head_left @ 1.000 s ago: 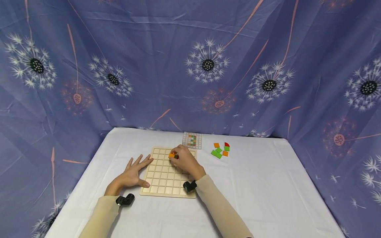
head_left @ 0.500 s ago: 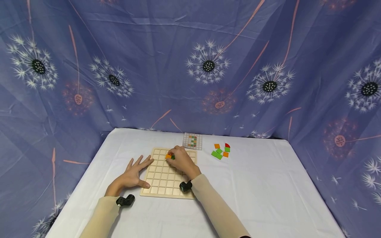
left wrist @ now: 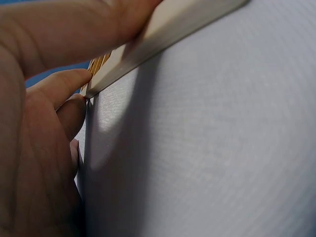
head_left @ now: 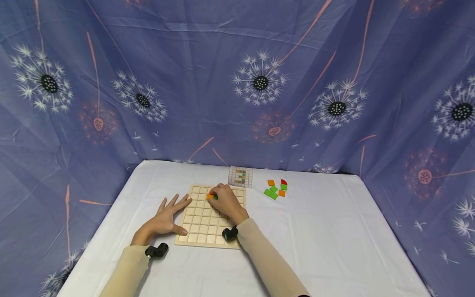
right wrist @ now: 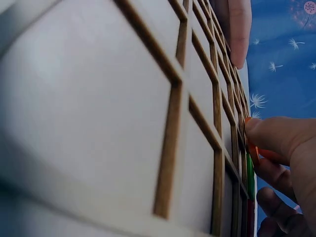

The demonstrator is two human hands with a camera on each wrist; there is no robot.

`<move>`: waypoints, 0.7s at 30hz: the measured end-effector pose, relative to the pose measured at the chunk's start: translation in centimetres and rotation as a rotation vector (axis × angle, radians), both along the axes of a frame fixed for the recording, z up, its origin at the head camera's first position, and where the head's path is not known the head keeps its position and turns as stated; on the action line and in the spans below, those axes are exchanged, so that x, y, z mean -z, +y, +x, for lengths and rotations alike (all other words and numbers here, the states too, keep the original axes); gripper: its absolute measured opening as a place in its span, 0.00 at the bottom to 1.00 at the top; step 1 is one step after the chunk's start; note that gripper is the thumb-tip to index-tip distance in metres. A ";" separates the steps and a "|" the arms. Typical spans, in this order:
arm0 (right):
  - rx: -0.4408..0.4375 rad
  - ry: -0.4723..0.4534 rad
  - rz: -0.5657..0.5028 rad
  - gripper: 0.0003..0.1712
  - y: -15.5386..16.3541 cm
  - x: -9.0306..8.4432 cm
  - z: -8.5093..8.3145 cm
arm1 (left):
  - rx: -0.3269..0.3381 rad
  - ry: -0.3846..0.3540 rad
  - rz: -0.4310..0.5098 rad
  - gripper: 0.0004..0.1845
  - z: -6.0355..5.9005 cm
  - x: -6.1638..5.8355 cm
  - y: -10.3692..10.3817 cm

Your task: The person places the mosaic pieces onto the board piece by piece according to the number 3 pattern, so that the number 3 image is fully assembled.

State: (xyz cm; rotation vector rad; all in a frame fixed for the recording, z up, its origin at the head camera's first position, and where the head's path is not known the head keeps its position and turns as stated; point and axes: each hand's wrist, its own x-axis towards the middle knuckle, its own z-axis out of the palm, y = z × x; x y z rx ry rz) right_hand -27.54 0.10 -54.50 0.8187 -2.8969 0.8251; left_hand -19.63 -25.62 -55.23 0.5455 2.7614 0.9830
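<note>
Wooden grid board [head_left: 209, 216]: flat on the white table [head_left: 326, 247], long axis running away from the person.

Orange tile [head_left: 210, 196]: in a cell near the board's far edge, a green tile [head_left: 215, 197] touching it; square, no long axis.

Right hand [head_left: 226, 202]: over the board's far half, fingers curled, pinching the orange tile. The right wrist view alone shows a fingertip [right wrist: 269, 136] on its edge.

Left hand [head_left: 165, 216]: flat, fingers spread, fingertips on the board's left edge; the left wrist view alone shows a finger [left wrist: 64, 84] against that rim.

Loose tiles [head_left: 275, 188] and pattern card [head_left: 240, 176]: beyond the board.

No text, label, brand or number can be read on the pattern card [head_left: 240, 176] or elsewhere.
</note>
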 end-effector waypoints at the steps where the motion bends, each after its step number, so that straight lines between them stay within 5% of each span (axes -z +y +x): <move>1: 0.003 -0.001 0.000 0.16 0.0 0.0 0.0 | 0.001 0.000 0.002 0.64 0.0 0.0 0.0; 21: 0.013 -0.041 -0.006 0.17 -0.4 0.2 -0.1 | 0.002 0.010 -0.002 0.64 -0.1 0.2 -0.1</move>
